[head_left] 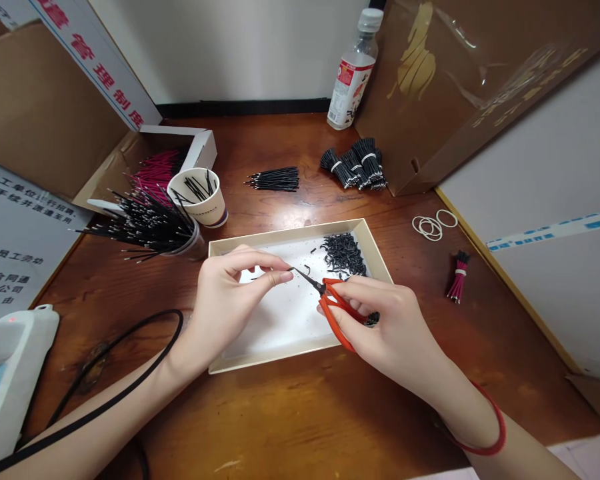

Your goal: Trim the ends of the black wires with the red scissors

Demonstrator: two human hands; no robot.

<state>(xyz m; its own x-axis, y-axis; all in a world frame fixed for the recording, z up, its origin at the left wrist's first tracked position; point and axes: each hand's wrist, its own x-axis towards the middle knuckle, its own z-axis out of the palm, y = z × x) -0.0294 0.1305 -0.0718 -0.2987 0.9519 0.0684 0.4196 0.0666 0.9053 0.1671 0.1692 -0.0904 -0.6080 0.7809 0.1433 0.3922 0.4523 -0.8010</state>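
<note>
Over a shallow white-bottomed tray, my left hand pinches a short black piece between thumb and fingertips; most of the piece is hidden by the fingers. My right hand grips red-handled scissors, whose dark pointed blades reach left to that piece at the fingertips. How far the blades are apart is too small to tell. A heap of short black cuttings lies in the tray's far right corner, with a few loose bits scattered on its floor.
At the left, a paper cup and a clear cup hold black wires; pink wires lie in a box behind. Farther back are loose black wires, banded bundles and a bottle. Rubber bands and a pink bundle lie right.
</note>
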